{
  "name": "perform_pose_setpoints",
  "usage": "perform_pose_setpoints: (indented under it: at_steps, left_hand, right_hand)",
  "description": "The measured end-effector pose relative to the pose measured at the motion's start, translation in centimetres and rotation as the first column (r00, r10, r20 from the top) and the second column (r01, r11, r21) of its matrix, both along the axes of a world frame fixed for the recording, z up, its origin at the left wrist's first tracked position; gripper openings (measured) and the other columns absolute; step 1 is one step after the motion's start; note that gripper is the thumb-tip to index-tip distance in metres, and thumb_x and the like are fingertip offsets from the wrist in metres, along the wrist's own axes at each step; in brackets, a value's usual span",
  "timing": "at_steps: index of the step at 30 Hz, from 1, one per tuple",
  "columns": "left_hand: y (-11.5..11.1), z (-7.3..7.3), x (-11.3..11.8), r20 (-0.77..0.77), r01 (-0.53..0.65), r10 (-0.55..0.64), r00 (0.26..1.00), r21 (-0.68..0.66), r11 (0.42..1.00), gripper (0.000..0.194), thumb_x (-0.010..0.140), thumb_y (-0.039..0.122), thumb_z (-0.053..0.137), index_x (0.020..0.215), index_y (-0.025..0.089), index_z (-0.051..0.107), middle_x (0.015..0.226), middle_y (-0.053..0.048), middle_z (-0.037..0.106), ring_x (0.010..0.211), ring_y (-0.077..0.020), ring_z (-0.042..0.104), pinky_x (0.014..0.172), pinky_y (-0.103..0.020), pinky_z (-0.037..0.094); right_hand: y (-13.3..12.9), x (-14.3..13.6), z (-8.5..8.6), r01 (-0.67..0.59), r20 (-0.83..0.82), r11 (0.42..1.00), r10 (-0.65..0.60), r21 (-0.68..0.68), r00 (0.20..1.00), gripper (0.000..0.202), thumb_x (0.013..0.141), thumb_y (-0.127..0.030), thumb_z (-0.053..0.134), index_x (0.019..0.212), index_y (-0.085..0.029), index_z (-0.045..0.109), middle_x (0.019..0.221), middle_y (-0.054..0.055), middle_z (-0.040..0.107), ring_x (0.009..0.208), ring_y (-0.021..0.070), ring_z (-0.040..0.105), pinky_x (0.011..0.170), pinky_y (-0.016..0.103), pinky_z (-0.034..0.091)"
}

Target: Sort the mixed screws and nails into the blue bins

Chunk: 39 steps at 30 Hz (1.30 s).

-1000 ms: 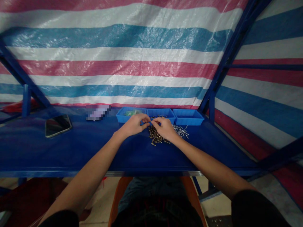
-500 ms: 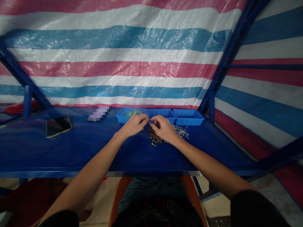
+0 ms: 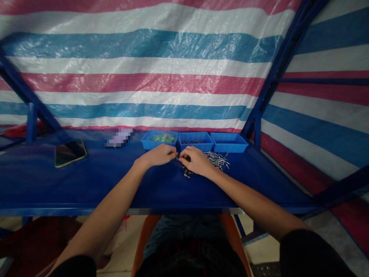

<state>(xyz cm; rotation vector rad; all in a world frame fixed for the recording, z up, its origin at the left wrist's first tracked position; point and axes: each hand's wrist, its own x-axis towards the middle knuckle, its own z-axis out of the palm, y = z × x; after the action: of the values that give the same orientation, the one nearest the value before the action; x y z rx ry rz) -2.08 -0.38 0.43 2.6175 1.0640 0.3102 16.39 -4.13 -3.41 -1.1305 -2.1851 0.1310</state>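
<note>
On the blue table (image 3: pixel 109 188), three trays (image 3: pixel 196 147) are lined near the back edge.
Between them and the front edge, the left hand (image 3: pixel 162 155) is pinched nearly closed and the right hand (image 3: pixel 197 159) is loosely curled, fingertips almost meeting. Beside it, silver pins (image 3: pixel 220 160) are heaped; brass parts (image 3: pixel 186 172) are partly hidden by it. At the left fingertips a tiny piece (image 3: pixel 177 157) is gripped; whether by the right too cannot be told.

Has red-white-blue striped tarp (image 3: pixel 150 80) for walls, beyond the table (image 3: pixel 100 188) and at right. Includes blue metal posts (image 3: pixel 275 69), blue tabletop, orange chair (image 3: pixel 148 223), pale floor (image 3: pixel 131 234). Catches glare on tarp.
</note>
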Motion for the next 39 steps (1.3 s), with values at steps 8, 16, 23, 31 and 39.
perform_pose_setpoints:
  at_steps: [8,16,23,31,39]
  left_hand:
    - [0.1,-0.1,-0.9,-0.103,0.005,-0.036,0.994,-0.287,0.958,0.021,0.079,0.027,0.042,0.075,0.016,0.060,0.067,0.000,0.060,0.062,-0.0130,0.056,0.059,-0.022,0.039]
    - [0.2,-0.5,-1.3,-0.116,-0.034,-0.004,0.993,-0.317,0.948,0.022,0.075,0.027,0.044,0.074,0.017,0.064,0.069,-0.002,0.064,0.062,-0.0144,0.057,0.055,-0.021,0.039]
    - [0.1,0.2,-1.9,-0.139,-0.111,0.071,0.988,-0.303,0.947,0.023,0.076,0.033,0.045,0.074,0.016,0.060,0.068,-0.003,0.062,0.062,-0.0149,0.056,0.053,-0.022,0.038]
    - [0.4,0.6,-2.3,-0.056,-0.149,0.141,0.988,-0.173,0.974,0.017,0.077,0.029,0.046,0.071,0.017,0.057,0.066,-0.002,0.059,0.060,-0.0152,0.054,0.054,-0.023,0.036]
    - [0.2,0.4,-1.1,0.037,-0.086,0.086,0.996,0.000,0.996,0.019,0.082,0.028,0.044,0.074,0.017,0.057,0.062,0.000,0.056,0.059,-0.0140,0.050,0.055,-0.023,0.033]
  right_hand:
    - [-0.7,-0.9,-0.3,0.027,0.138,0.999,-0.023,-0.026,0.990,0.015,0.081,-0.033,0.065,0.082,-0.018,0.068,0.081,0.003,0.059,0.081,0.0163,0.050,0.073,0.029,0.037]
    - [-0.5,-1.1,-0.8,0.021,0.196,1.000,-0.019,-0.005,0.980,0.007,0.082,-0.025,0.062,0.082,-0.021,0.068,0.081,0.003,0.058,0.083,0.0178,0.049,0.073,0.030,0.038]
    - [-0.6,-1.0,-0.3,0.012,0.103,1.000,-0.012,-0.003,0.995,0.008,0.083,-0.026,0.062,0.084,-0.019,0.066,0.080,0.003,0.057,0.084,0.0172,0.050,0.075,0.029,0.038]
    - [-0.3,1.1,1.1,0.032,0.186,0.998,-0.023,-0.048,0.982,0.008,0.078,-0.026,0.065,0.077,-0.019,0.068,0.081,0.004,0.060,0.082,0.0189,0.051,0.075,0.031,0.038]
    - [0.0,0.8,0.2,0.011,0.280,0.999,0.004,-0.052,0.960,0.005,0.078,-0.021,0.062,0.075,-0.021,0.066,0.079,0.004,0.061,0.077,0.0182,0.050,0.070,0.030,0.037]
